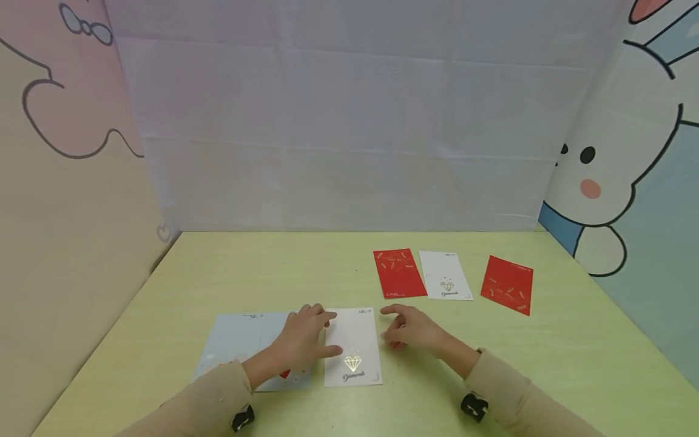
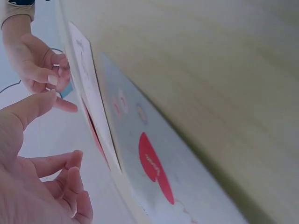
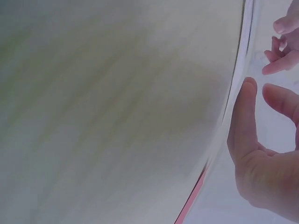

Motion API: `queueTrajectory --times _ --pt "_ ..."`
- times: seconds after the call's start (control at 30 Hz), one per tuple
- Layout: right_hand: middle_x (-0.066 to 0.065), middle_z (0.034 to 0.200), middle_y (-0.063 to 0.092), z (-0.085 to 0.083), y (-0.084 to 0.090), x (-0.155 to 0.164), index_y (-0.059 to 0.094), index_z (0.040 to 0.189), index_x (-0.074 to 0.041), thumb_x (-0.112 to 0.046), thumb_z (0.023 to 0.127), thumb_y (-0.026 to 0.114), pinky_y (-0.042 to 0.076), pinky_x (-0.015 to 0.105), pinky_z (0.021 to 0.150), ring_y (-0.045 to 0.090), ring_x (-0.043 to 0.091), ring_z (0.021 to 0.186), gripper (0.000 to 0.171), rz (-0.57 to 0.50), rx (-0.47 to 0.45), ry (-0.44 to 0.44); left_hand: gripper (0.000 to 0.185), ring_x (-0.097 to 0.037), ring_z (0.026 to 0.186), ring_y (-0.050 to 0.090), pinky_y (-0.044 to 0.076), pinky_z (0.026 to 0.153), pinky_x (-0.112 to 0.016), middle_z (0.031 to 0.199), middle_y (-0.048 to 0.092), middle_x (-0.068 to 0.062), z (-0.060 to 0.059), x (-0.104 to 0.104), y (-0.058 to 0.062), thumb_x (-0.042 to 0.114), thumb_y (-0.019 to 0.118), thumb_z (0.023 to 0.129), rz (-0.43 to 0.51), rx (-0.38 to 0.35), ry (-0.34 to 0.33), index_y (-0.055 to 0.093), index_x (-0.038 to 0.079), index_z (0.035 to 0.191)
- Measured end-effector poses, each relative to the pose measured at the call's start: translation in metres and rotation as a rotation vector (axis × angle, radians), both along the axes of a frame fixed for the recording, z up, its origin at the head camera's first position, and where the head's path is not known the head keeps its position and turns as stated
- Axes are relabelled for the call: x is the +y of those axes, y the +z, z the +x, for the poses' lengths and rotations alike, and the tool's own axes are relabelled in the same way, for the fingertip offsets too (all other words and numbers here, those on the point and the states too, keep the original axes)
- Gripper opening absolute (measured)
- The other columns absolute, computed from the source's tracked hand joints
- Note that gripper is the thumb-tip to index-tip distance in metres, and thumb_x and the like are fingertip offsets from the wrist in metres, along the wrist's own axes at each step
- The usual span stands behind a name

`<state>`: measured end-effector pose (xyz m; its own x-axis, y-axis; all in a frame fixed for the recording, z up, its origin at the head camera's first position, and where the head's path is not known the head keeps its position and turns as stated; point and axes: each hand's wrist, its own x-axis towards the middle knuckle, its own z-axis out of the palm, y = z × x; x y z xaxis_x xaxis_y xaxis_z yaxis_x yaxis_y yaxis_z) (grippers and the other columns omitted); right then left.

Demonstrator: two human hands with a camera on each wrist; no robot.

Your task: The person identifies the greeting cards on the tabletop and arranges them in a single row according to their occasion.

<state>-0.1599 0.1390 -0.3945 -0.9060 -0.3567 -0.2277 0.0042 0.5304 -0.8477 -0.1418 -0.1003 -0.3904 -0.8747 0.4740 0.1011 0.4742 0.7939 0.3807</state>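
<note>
Looking down from the head camera, you had both hands at a white diamond-print envelope [image 1: 352, 346] that lay flat on the yellow-green table [image 1: 273, 267], just right of a pale blue card [image 1: 240, 343] it touched or slightly overlapped. Your left hand [image 1: 303, 343] rested with relaxed fingers across the seam between the two, thumb tip on the envelope's left edge. Your right hand [image 1: 409, 331] sat just beside the right edge, fingers loosely curled, gripping nothing. Farther back lay a red envelope [image 1: 399, 273], a second white envelope [image 1: 445, 275] and another red envelope [image 1: 507, 284], the last a little apart.

From the left wrist camera, the white envelope [image 2: 88, 88] showed as a thin sheet lying flush with the table, the blue card [image 2: 154, 154] with its red mark beside it. Your left hand [image 2: 37, 177] was open above them, and your right hand [image 2: 37, 60] hung near the far edge.

From the right wrist camera, the envelope's edge [image 3: 240, 88] was a paper-thin line; your right hand [image 3: 266, 149] was open, thumb close to it, whether touching I cannot tell.

You would likely have found it very light, bendy and easily creased, with a smooth face that slides. With no edge raised, sliding a fingertip under a long side or pinching a corner looked best.
</note>
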Motion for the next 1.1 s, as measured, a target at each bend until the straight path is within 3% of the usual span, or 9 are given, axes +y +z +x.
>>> queueTrajectory --times 0.1,0.23,0.47,0.57,0.8,1.1 --pt "0.008 0.076 0.057 -0.004 0.004 0.009 0.047 0.120 0.001 -0.011 0.080 0.064 0.049 0.032 0.062 0.059 0.021 0.064 0.045 -0.063 -0.014 -0.047 0.057 -0.019 0.087 0.043 0.033 0.068 -0.035 0.094 0.051 -0.002 -0.003 0.003 0.005 0.036 0.070 0.073 0.119 -0.029 -0.041 0.054 0.004 0.117" --pt "0.011 0.080 0.057 -0.009 0.010 0.023 0.048 0.119 0.002 -0.011 0.081 0.063 0.050 0.033 0.064 0.059 0.023 0.068 0.043 -0.099 -0.021 -0.098 0.053 -0.023 0.092 0.044 0.037 0.071 -0.036 0.103 0.050 -0.007 -0.011 0.007 0.011 0.034 0.067 0.077 0.286 -0.121 -0.070 0.053 0.005 0.119" --pt "0.019 0.093 0.057 -0.021 0.020 0.055 0.045 0.119 0.007 -0.010 0.086 0.056 0.049 0.034 0.070 0.059 0.028 0.078 0.039 -0.145 -0.032 -0.163 0.047 -0.025 0.102 0.047 0.041 0.080 -0.040 0.114 0.050 -0.007 -0.029 0.021 0.015 0.032 0.063 0.081 0.493 -0.279 0.018 0.053 0.007 0.120" --pt "0.022 0.099 0.056 -0.027 0.023 0.072 0.042 0.122 0.008 -0.013 0.087 0.054 0.048 0.034 0.072 0.059 0.027 0.081 0.042 -0.153 -0.040 -0.197 0.046 -0.021 0.103 0.047 0.040 0.082 -0.039 0.117 0.049 -0.004 -0.036 0.028 0.016 0.034 0.061 0.082 0.542 -0.341 0.057 0.052 0.010 0.121" --pt "0.023 0.110 0.052 -0.043 0.026 0.111 0.036 0.127 0.007 -0.021 0.090 0.050 0.047 0.032 0.076 0.058 0.025 0.088 0.048 -0.129 -0.045 -0.297 0.046 -0.022 0.103 0.046 0.039 0.083 -0.038 0.121 0.047 -0.010 -0.053 0.050 0.021 0.029 0.058 0.086 0.560 -0.418 0.031 0.049 0.005 0.124" --pt "0.024 0.115 0.048 -0.056 0.029 0.141 0.029 0.131 0.009 -0.027 0.092 0.046 0.047 0.027 0.076 0.058 0.021 0.090 0.055 -0.111 -0.056 -0.405 0.050 -0.023 0.106 0.046 0.040 0.085 -0.037 0.121 0.047 -0.004 -0.069 0.078 0.018 0.033 0.055 0.087 0.618 -0.564 0.109 0.045 0.006 0.128"
